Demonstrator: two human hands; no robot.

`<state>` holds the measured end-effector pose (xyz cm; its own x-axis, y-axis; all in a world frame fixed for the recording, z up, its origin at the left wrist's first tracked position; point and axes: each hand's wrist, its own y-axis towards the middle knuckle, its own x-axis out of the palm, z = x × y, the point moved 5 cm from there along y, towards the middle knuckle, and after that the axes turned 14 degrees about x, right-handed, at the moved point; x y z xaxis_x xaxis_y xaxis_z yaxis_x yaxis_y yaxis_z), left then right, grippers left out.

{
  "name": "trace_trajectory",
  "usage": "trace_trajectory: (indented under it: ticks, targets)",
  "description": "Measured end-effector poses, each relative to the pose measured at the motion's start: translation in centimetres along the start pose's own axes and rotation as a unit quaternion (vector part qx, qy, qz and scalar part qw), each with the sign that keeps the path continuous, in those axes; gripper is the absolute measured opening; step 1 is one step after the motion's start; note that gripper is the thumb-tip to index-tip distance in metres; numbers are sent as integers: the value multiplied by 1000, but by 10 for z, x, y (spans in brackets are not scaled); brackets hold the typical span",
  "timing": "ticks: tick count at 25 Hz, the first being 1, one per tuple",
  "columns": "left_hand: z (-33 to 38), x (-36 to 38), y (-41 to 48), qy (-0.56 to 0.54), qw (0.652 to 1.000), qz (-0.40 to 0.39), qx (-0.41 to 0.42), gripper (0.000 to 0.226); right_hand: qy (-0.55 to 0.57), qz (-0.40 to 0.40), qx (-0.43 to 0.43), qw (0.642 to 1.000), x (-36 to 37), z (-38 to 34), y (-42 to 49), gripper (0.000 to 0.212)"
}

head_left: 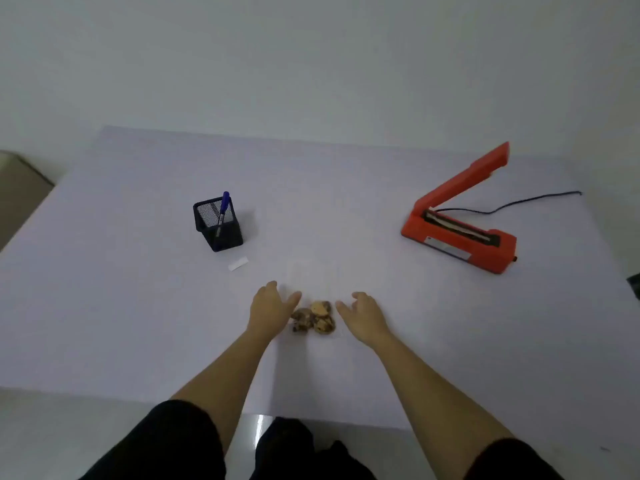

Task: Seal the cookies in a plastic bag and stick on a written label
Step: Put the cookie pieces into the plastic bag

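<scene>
A small heap of brown cookies (314, 321) lies on the white table (138, 323) near its front edge. A clear plastic bag (313, 277), faint against the white, lies flat just beyond them. My left hand (272, 308) rests to the left of the cookies, fingers apart, holding nothing. My right hand (363, 313) sits to their right, fingers loosely spread and empty. A small white label (238, 264) lies to the left, in front of a black mesh pen holder (218, 224) with a blue pen (223, 207) in it.
An orange heat sealer (460, 233) stands at the right with its arm raised, and its dark cord (526, 202) trails off towards the right edge. A dark object (635, 284) shows at the far right edge of the view.
</scene>
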<state>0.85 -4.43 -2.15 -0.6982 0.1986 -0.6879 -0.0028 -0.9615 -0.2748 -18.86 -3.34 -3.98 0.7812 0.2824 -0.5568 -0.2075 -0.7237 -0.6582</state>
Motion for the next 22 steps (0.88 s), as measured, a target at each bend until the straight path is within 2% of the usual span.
trace_trajectory:
  ticks: [2,6,14,18,22]
  targets:
    - [-5,5,9,-23,999,6,-24,75,45,-11,23,999,6,-7,10,61]
    - [-10,19,19,-50,999,-7,-19,77,83,-6,46,995,13,-17,17,59]
    - [-22,23,26,-146,989,-20,-15,64,143,46,34,988,17,-11,25,34]
    - [-22,20,25,-188,981,-37,-4,57,193,1,35,981,20,-9,25,29]
    - [-25,18,31,-207,973,-99,21,37,262,-79,26,961,25,-9,22,28]
